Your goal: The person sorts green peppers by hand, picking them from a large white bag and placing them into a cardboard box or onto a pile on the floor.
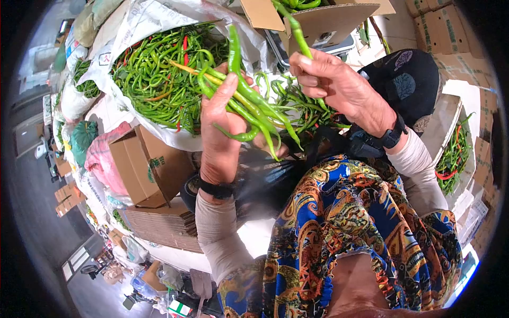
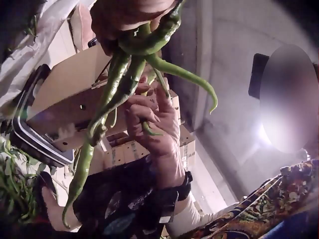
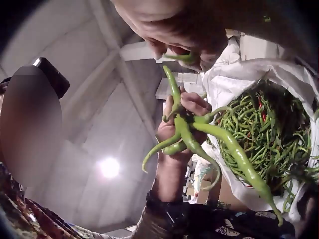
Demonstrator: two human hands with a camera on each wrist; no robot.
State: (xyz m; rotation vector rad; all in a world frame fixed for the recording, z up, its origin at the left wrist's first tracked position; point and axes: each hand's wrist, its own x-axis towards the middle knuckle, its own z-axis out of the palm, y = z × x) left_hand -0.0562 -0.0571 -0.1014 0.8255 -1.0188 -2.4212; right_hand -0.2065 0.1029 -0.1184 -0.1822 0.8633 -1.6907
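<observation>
My left hand (image 1: 222, 122) grips a bunch of several long green peppers (image 1: 254, 100), one of them yellowish, their tips fanning out on both sides of the fist. To its right, my raised right hand (image 1: 344, 87) pinches a single green pepper (image 1: 298, 34) between thumb and fingers. In the left wrist view the bunch (image 2: 119, 84) hangs below the left hand (image 2: 127, 20), with the right hand (image 2: 157, 124) behind it. The right wrist view shows the left hand (image 3: 172, 134) around the bunch (image 3: 187, 132); the right hand (image 3: 174, 30) is close above.
A white sack (image 1: 151, 124) full of green and some red peppers (image 1: 159, 79) stands at the left. An open cardboard box (image 1: 328, 24) is at the top, another box (image 1: 135, 164) at the lower left. Loose peppers (image 1: 302, 108) lie beyond the hands, and a white crate (image 1: 448, 122) holds more at the right.
</observation>
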